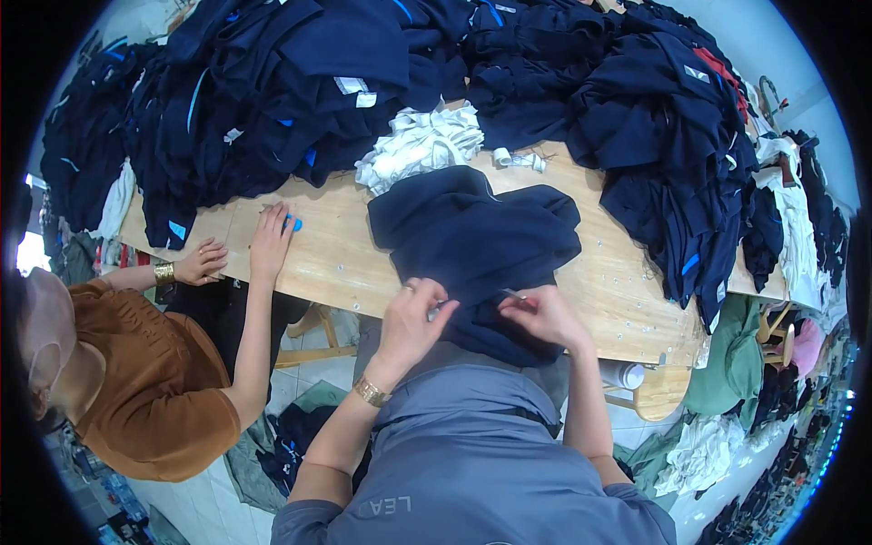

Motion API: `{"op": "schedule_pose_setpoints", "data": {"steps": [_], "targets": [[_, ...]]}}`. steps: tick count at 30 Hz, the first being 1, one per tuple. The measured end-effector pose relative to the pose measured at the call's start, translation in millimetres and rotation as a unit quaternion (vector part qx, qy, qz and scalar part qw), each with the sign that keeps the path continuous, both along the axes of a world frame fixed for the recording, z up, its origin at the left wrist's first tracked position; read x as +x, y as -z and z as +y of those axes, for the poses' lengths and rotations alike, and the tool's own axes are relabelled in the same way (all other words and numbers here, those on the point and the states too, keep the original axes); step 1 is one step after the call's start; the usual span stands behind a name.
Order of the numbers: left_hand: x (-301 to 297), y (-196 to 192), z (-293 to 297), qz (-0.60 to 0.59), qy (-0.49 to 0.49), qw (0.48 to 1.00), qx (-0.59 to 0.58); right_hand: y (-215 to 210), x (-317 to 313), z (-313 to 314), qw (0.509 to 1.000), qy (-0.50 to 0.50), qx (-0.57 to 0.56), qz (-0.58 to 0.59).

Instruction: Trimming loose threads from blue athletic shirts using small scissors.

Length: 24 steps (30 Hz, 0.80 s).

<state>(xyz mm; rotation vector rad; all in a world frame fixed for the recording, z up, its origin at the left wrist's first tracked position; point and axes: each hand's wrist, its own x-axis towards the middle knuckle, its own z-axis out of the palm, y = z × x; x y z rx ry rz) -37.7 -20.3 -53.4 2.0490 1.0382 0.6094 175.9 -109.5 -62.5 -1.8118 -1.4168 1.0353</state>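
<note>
Here, crumpled navy garment (477,245) on table (336,263).

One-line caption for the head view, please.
Both hands, left hand and right hand, grip a navy garment on a wooden table beside a co-worker.

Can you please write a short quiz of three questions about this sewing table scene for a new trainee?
1. True or false: the left hand and the right hand both rest on the dark blue garment.
2. What lies beyond that garment? A. white cloth pile B. red box C. glass bottle
3. What is the table made of?

Key: 1 true; 2 A; 3 wood.
</note>
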Motion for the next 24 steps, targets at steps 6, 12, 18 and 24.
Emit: {"op": "schedule_pose_setpoints", "data": {"steps": [6,12,18,24], "targets": [[10.7,21.1,2.8,0.071,0.081,0.991,0.084,30.0,-45.2,5.8,0.956,0.075,0.071,-0.274],[4.5,21.9,11.7,0.103,0.044,0.991,0.070,34.2,-24.7,5.5,0.995,0.086,0.011,0.040],[-16.5,-3.2,74.3,-0.016,0.058,0.985,-0.161,-31.1,95.7,-0.1,0.848,0.381,0.307,0.204],[-39.9,9.9,115.3,0.025,-0.176,0.984,0.019,-66.6,128.0,-5.3,0.763,0.507,0.368,0.160]]}}
